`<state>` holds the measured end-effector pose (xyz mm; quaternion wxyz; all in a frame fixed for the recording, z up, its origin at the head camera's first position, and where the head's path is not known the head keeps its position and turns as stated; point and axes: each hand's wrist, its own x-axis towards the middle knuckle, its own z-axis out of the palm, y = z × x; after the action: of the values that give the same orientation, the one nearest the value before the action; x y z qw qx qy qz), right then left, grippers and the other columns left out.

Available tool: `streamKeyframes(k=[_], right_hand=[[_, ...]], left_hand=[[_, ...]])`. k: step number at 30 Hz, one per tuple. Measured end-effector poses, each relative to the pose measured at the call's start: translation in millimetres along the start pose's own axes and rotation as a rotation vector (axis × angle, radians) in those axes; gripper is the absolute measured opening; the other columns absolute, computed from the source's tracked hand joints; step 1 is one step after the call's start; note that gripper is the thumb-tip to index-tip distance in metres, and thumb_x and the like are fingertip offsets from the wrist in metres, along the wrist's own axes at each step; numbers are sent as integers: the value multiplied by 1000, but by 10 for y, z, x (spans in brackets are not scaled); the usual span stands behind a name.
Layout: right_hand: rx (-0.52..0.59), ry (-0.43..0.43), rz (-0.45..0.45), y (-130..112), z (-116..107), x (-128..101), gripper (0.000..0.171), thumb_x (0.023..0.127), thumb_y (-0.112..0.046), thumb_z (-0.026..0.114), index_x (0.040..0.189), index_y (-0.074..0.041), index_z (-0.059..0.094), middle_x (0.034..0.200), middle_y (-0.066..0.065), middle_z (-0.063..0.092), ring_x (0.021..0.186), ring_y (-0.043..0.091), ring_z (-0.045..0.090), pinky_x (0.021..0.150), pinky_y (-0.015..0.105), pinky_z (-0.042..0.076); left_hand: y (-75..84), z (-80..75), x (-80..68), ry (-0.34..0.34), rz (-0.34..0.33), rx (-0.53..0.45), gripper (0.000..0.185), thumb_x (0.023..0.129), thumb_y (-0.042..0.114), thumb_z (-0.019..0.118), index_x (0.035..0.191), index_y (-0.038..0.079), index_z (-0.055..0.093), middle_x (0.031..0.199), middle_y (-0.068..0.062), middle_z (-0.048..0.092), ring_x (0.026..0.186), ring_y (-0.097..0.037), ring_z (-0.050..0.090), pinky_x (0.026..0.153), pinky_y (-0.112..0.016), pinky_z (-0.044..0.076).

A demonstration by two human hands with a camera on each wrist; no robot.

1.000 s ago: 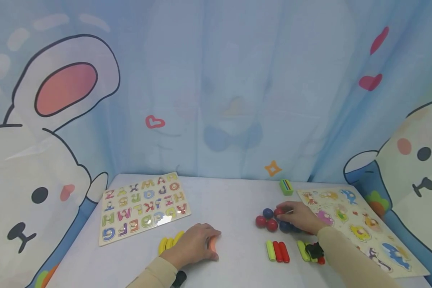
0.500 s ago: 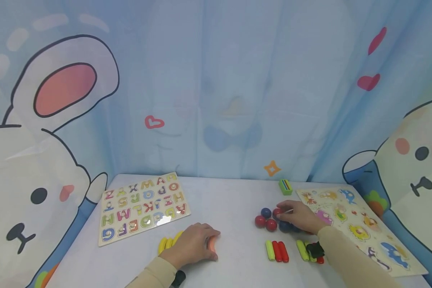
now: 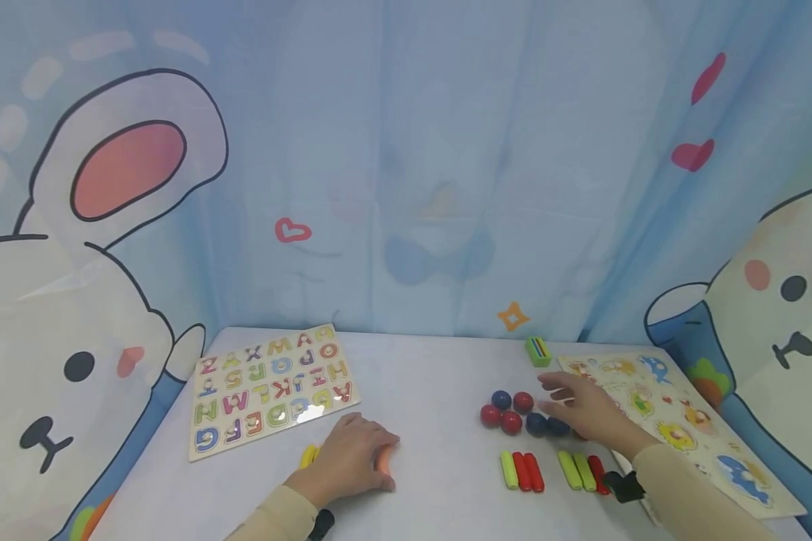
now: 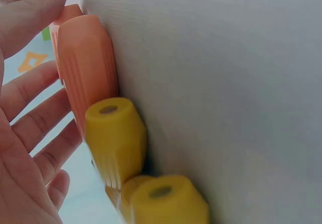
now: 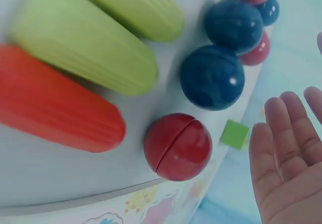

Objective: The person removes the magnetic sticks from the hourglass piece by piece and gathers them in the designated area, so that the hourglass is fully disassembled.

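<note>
In the head view my left hand [image 3: 353, 460] has thumb and fingertips at the ends of an orange ridged toy piece [image 3: 383, 460]. The left wrist view shows orange pieces [image 4: 85, 53] in line with yellow ridged pieces [image 4: 115, 133], the thumb at the orange end and fingers behind. My right hand [image 3: 592, 413] is spread with nothing held, beside a cluster of balls. Red balls [image 3: 511, 422] and blue balls [image 3: 536, 424] sit together on the table. A further red ball [image 5: 178, 147] is mostly hidden by the right hand in the head view.
Light green sticks [image 3: 571, 470] and red sticks [image 3: 524, 472] lie in two rows before the balls. An alphabet puzzle board [image 3: 274, 391] stands left, an animal puzzle board [image 3: 690, 451] right. A green striped block [image 3: 537, 352] sits at the back of the white table [image 3: 440, 391].
My right hand has let go of the red ball and drawn back to the right, fingers spreading. My left hand has slid left with the orange piece, covering more of the yellow ones.
</note>
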<state>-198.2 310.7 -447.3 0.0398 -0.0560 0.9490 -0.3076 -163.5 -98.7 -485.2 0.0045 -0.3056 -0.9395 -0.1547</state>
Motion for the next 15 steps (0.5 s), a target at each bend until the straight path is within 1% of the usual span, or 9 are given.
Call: streamKeyframes(k=[5, 7, 12, 15], right_hand=[[63, -36, -27, -147, 15, -208, 54, 91, -23, 74, 138, -6, 54, 132, 16, 59, 117, 37, 58, 90, 50, 54], [96, -52, -38, -214, 47, -283, 53, 90, -21, 75, 137, -6, 55, 132, 15, 59, 118, 36, 58, 92, 49, 53], [148, -79, -32, -358, 172, -424, 52, 88, -18, 77, 136, -10, 58, 134, 11, 58, 121, 34, 57, 96, 51, 51], [181, -112, -32, -413, 254, -470, 50, 87, -18, 78, 133, -12, 60, 130, 9, 60, 119, 33, 58, 96, 52, 50]], left_hand=[[-50, -16, -90, -4, -7, 19, 64, 68, 53, 87, 121, 20, 71, 114, 10, 68, 113, -11, 59, 113, -44, 31], [-68, -23, -124, 8, 1, 22, 64, 68, 53, 87, 120, 20, 71, 114, 9, 68, 113, -11, 60, 112, -44, 32], [-114, -20, -189, 48, 21, 39, 62, 67, 52, 87, 117, 19, 72, 111, 10, 69, 111, -11, 60, 111, -45, 33], [-136, -14, -220, 47, 18, 44, 61, 67, 52, 87, 117, 19, 72, 112, 9, 69, 112, -11, 60, 111, -46, 33]])
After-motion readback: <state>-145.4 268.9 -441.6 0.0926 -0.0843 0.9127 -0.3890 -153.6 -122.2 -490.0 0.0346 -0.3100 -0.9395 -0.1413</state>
